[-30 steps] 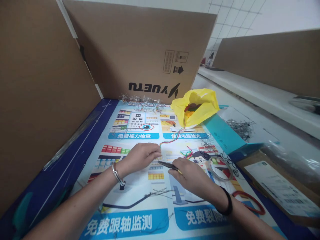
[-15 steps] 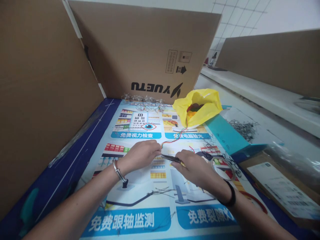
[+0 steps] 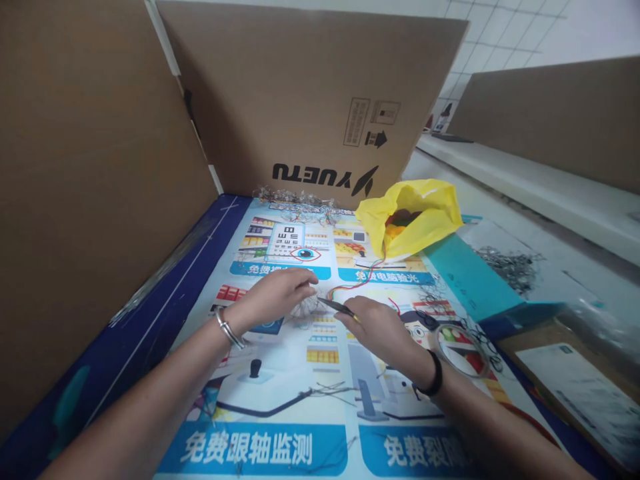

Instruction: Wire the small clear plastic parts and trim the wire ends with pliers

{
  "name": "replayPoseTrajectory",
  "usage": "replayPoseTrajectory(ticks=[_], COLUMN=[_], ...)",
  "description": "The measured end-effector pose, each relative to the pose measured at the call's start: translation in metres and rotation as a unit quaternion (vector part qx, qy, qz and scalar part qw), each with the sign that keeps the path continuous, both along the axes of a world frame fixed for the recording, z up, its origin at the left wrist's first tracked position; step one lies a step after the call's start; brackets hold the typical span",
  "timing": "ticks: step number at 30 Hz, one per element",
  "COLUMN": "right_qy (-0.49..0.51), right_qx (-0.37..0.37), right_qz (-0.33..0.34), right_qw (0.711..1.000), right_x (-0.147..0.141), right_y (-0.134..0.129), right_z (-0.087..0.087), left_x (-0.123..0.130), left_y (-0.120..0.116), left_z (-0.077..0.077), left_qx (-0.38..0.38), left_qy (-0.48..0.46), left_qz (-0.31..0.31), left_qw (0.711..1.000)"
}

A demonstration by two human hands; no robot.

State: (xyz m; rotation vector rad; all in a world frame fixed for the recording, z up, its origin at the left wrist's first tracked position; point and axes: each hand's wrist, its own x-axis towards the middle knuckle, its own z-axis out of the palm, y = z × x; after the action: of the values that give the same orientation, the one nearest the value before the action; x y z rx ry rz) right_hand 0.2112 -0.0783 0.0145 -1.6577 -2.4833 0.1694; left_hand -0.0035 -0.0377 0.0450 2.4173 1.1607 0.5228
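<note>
Dark pointed tool (image 3: 334, 305) sits in the right hand (image 3: 373, 328), whose fingers are closed round its yellowish handle; the slim tip sticks out toward the left hand (image 3: 283, 293), just short of it. The left hand is half curled, thumb and fingertips near each other, and fine pale wires (image 3: 306, 305) spread just below them. Whether those fingers pinch any of the wires, I cannot tell. Both hands are over the middle of a printed poster (image 3: 327, 407) covering the table, with coloured strings (image 3: 345, 287) ending near the tool's tip.

Those strings run back to a yellow bag (image 3: 437, 223), which lies with its mouth open toward the person, showing dark red and orange-yellow contents inside. Beside the bag, to the right, is a teal box (image 3: 463, 277); what it holds is hidden. Nearer on the right is a brown carton (image 3: 545, 333) with a white label, clear plastic next to it.

A clear ring (image 3: 439, 347) lies by the right wrist. Beyond the hands, a tangle of thin wire (image 3: 295, 198) rests along the foot of a standing cardboard panel (image 3: 300, 87) printed YUETU, upside down.
</note>
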Motion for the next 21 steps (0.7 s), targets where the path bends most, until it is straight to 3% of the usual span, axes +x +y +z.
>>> replayPoseTrajectory(ticks=[7,15,21], right_qy=[0.106,0.215,0.311], right_qx=[0.01,-0.042,-0.085], right_qz=[-0.009,-0.048,-0.086], right_qw=[0.994,0.975,0.943], right_x=[-0.001,-0.001,0.0], right_y=[0.005,0.016,0.027], right_z=[-0.029,-0.024,-0.023], left_x=[-0.021,-0.034,-0.04], left_y=[0.012,0.016,0.017], left_z=[0.0,-0.003,-0.025], left_qx=[-0.022,-0.074,-0.188], left_qy=[-0.071,-0.112,-0.137], left_qz=[0.066,0.089,0.091], left_qw=[0.995,0.987,0.968])
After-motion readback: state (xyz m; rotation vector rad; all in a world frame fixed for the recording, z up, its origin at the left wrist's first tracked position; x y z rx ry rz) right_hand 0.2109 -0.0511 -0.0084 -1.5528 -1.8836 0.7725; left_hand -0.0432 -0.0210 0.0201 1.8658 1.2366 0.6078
